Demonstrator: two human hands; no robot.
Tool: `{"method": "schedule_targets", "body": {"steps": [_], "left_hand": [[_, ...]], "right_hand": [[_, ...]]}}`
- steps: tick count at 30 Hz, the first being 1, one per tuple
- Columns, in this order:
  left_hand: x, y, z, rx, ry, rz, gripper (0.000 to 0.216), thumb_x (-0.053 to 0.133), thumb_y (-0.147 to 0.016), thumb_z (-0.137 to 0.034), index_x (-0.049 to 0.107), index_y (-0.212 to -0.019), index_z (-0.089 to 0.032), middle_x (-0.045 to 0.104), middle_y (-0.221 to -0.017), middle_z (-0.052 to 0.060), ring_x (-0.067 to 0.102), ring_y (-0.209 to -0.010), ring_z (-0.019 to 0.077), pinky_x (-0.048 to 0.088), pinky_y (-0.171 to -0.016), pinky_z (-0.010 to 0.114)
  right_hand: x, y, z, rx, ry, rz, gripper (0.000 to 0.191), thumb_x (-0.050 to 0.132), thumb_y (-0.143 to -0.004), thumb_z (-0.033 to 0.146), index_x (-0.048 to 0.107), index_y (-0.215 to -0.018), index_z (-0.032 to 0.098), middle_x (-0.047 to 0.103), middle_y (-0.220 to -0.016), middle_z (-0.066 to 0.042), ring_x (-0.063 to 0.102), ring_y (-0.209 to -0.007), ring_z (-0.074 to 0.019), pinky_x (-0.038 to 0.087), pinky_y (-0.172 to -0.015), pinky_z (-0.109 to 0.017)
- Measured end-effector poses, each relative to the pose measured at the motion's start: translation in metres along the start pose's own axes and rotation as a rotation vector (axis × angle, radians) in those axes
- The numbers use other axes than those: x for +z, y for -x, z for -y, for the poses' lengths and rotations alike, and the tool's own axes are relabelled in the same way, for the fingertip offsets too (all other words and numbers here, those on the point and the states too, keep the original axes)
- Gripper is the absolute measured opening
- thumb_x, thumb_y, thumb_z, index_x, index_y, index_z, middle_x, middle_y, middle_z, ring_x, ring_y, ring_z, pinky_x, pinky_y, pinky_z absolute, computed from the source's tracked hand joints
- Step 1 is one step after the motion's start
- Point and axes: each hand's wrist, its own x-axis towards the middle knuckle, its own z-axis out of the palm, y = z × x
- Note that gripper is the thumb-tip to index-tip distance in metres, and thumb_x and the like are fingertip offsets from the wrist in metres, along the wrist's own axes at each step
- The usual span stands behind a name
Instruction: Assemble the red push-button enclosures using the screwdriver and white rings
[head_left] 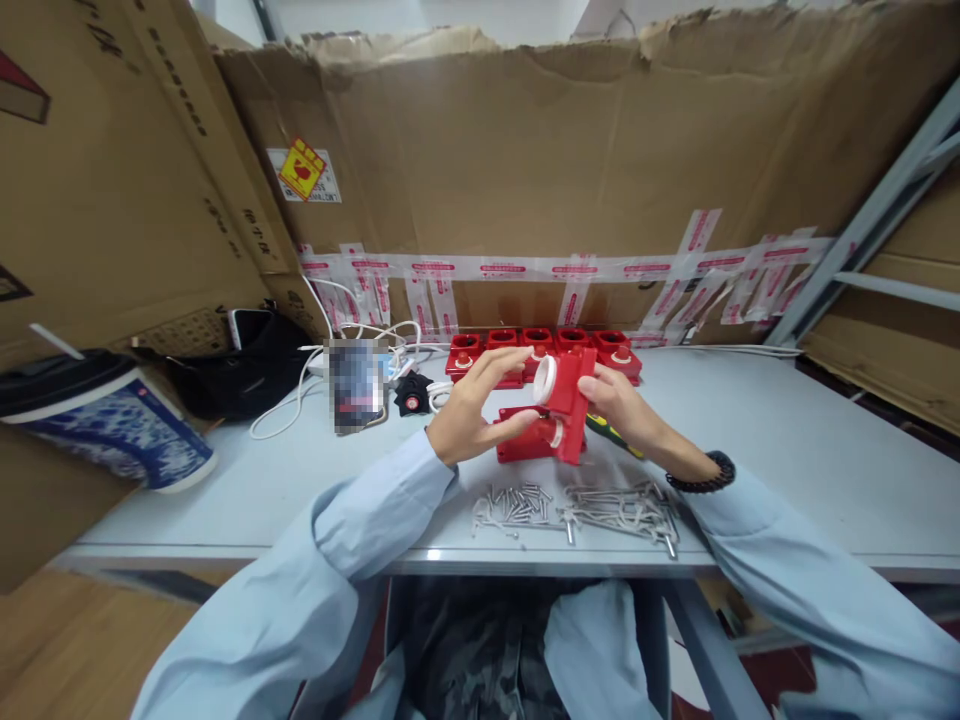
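In my right hand (619, 400) is a red housing (574, 400) with white rings, tilted up on its edge above the table. The fingers of that hand close round its right side. My left hand (484, 405) is beside its left face, fingers and thumb spread apart; whether a fingertip touches it I cannot tell. Behind and below lies another red part (517, 445), partly covered by the left hand. A green and yellow handle (611, 432) shows beneath the right hand. Nearer the front edge are a heap of screws (521, 503) and a bundle of metal rods with white cords (619, 508).
Several red housings (502, 345) stand in a row at the back. To the left are a phone (356, 385), white cables (289, 420), a black knob (412, 393), a black bag (240, 370) and a large cup (120, 425). Cardboard (487, 150) walls the back; a metal shelf (847, 220) stands right.
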Motion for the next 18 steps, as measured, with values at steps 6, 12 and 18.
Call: {"method": "schedule_targets", "body": {"steps": [6, 12, 18], "left_hand": [[0.002, 0.001, -0.003, -0.172, 0.235, 0.061, 0.048, 0.063, -0.084, -0.031, 0.050, -0.128, -0.019, 0.061, -0.114, 0.011, 0.059, -0.098, 0.0185, 0.050, -0.084, 0.035], [0.000, 0.000, -0.003, -0.172, 0.324, 0.050, 0.048, 0.069, -0.079, -0.036, 0.056, -0.120, -0.016, 0.063, -0.105, 0.011, 0.060, -0.096, 0.0190, 0.050, -0.083, 0.033], [-0.001, 0.000, -0.004, 0.057, 0.127, -0.025, 0.054, 0.072, -0.074, -0.039, 0.056, -0.122, -0.019, 0.065, -0.106, 0.009, 0.061, -0.096, 0.0188, 0.053, -0.085, 0.036]], "right_hand": [[0.002, 0.004, -0.006, -0.174, 0.161, 0.041, 0.036, 0.068, -0.076, 0.038, 0.053, -0.103, 0.021, 0.069, -0.098, -0.005, 0.065, -0.084, -0.0169, 0.052, -0.077, -0.033], [0.002, 0.006, -0.003, -0.172, 0.185, 0.053, 0.040, 0.070, -0.072, 0.040, 0.054, -0.102, 0.019, 0.069, -0.092, -0.005, 0.065, -0.078, -0.0170, 0.051, -0.073, -0.033], [0.012, 0.009, 0.008, 0.178, -0.037, 0.146, 0.043, 0.054, -0.077, 0.057, 0.060, -0.085, 0.015, 0.068, -0.068, -0.004, 0.063, -0.058, -0.0160, 0.050, -0.054, -0.028]]}}
